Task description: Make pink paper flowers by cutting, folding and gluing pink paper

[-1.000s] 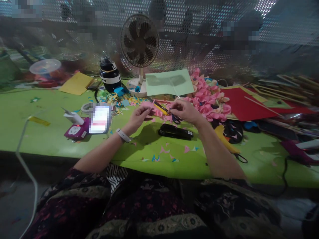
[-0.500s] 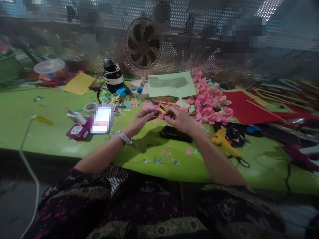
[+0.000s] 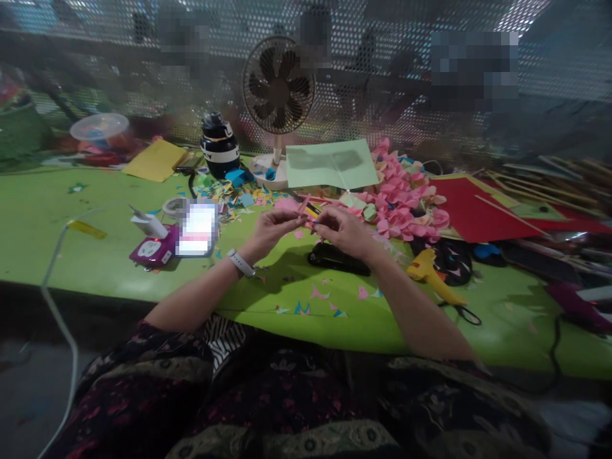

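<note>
My left hand [image 3: 272, 229], a pale band on its wrist, pinches at a small pink paper piece [image 3: 305, 204]. From the other side my right hand [image 3: 342, 231] meets it, thumb and fingertips closed on the same piece. Much of that piece is hidden by the fingers. Just behind the fingertips lies a dark and yellow pencil-like tool [image 3: 312, 210]. Under my right hand rests a black stapler [image 3: 337, 260]. A large heap of folded pink paper petals [image 3: 406, 204] spreads beyond my right hand.
A fan [image 3: 278, 89] and a black jar [image 3: 220, 150] stand at the back. A lit phone [image 3: 197, 231] and purple power strip [image 3: 155, 247] lie left. Right are a yellow glue gun [image 3: 435, 277], scissors [image 3: 468, 315] and red sheets [image 3: 478, 210]. Paper scraps [image 3: 239, 194] are scattered about.
My left fingers have straightened a little and lie flatter at the pink piece. My right hand keeps nearly the same pose. The whole view has shifted slightly.
</note>
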`<state>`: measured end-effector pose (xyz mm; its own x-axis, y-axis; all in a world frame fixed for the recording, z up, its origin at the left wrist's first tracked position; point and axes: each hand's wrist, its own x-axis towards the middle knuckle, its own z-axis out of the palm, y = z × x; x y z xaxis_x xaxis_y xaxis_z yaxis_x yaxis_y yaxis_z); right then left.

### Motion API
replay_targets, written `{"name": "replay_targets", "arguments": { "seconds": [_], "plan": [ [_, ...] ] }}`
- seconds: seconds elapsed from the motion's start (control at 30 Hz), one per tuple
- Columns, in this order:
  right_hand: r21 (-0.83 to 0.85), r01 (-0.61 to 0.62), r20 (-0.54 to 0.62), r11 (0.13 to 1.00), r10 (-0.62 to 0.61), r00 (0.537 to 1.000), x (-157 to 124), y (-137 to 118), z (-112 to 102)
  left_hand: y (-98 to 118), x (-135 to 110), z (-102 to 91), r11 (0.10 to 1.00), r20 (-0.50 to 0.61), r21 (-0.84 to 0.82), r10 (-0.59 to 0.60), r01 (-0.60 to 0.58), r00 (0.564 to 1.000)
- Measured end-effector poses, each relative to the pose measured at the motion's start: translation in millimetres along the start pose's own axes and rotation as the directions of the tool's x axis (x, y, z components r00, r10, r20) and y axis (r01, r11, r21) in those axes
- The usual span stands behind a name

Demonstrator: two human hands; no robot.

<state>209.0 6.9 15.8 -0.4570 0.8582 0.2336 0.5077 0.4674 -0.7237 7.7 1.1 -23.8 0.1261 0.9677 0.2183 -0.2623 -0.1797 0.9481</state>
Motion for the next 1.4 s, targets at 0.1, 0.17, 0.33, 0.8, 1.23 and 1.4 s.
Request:
{"name": "replay_targets", "arguments": {
  "seconds": [0.1, 0.17, 0.33, 0.8, 1.23, 1.4],
  "plan": [
    [0.007, 0.007, -0.001, 1.0, -0.007, 1.0, -0.4, 0.1, 0.2, 0.4, -0.5, 0.1, 1.0, -0.001, 0.006, 0.004, -0.004, 1.0],
    [0.011, 0.019, 0.006, 1.0, -0.019, 1.0, -0.6, 0.2, 0.4, 0.4, -0.6, 0.3, 1.0, 0.001, 0.007, 0.009, -0.009, 1.0],
    [0.023, 0.033, 0.013, 0.999, -0.033, 0.999, -0.5, 1.6, 0.9, 0.4, -0.2, 0.8, 1.0, -0.008, 0.011, 0.013, -0.013, 1.0],
    [-0.035, 0.013, 0.026, 0.999, -0.012, 1.0, -3.2, -5.1, 0.9, 0.2, -0.9, 2.3, 0.999, -0.018, 0.032, 0.034, -0.033, 0.999],
    [-0.085, 0.11, -0.051, 0.99, -0.115, 0.992, -3.0, -0.8, 5.5, 1.8, 0.8, 1.0, 0.998, -0.097, 0.006, 0.063, -0.063, 0.993],
    [-0.053, 0.082, -0.045, 0.995, -0.085, 0.995, -3.0, 1.1, 3.6, 2.2, 0.5, 3.6, 0.998, -0.075, -0.038, 0.054, -0.057, 0.996]
  ]
}}
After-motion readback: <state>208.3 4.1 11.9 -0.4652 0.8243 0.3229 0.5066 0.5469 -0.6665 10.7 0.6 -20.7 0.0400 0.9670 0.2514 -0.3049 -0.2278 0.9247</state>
